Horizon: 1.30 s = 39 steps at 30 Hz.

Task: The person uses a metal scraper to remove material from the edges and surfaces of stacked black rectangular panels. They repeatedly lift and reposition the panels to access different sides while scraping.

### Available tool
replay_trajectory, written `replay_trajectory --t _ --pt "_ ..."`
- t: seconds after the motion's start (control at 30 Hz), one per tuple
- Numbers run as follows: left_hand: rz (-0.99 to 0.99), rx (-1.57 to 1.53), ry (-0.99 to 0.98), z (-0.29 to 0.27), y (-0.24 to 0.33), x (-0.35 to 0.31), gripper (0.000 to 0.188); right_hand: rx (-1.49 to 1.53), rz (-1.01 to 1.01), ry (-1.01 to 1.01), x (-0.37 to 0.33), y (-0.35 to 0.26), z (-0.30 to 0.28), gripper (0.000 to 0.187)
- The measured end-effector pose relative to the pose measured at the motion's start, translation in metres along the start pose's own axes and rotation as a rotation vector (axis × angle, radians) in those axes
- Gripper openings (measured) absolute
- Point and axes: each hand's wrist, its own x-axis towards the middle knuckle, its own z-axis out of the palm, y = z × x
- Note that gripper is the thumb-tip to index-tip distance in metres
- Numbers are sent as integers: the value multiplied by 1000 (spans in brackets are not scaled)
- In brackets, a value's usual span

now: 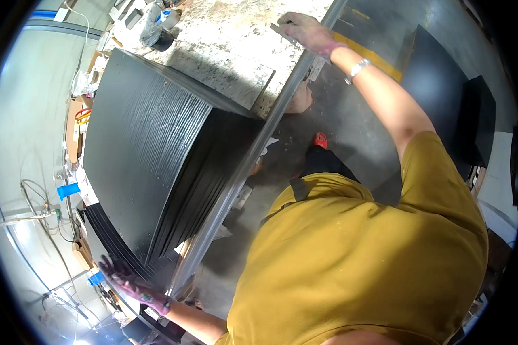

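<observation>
We look down on a stack of black panels [144,138], which sits on a speckled, pale table [230,34] to the left of the person in a mustard shirt [357,259]. The top panel has a wavy sheen, and below it we see the edges of many more, packed close together. A metal rail [236,178] runs along the table's near side, between the stack and the person.

The left hand [132,284] reaches out by the lower end of the stack, its fingers spread and grasping nothing; we cannot tell whether it touches the panels. The right hand [306,31] is well apart from it, at the table's edge beyond the stack's upper end, with a thin grey strip [280,31] under its fingers. We cannot tell whether the fingers grip that strip or only rest on it. A watch [360,67] circles the right wrist (both hands look smudged with purple).

A dark tub [160,39] stands at the table's far side, near the stack. On the floor we find a red shoe [320,140] and a yellow stripe [380,62], and more dark boards [437,86] off to the right.
</observation>
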Motion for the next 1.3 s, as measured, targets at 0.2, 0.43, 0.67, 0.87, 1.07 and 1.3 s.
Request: replay_trajectory --t 0.2,0.43,0.67,0.87,1.07,1.3 --pt "208 224 -339 80 91 52 63 -565 84 -88 36 2 20 43" --pt "-176 -219 -311 -90 -109 -4 59 146 -43 -308 -83 -8 69 42" --pt "9 683 -567 60 -115 -103 35 236 -96 -152 -164 -16 125 40" --pt "440 1005 -700 55 -145 -111 24 156 -108 106 -199 -37 139 44" --pt "477 1047 -734 47 -172 -107 23 -97 -171 39 -190 -34 129 46" --pt "463 1118 -770 40 -190 -111 23 -277 -293 -3 -184 -31 121 45"
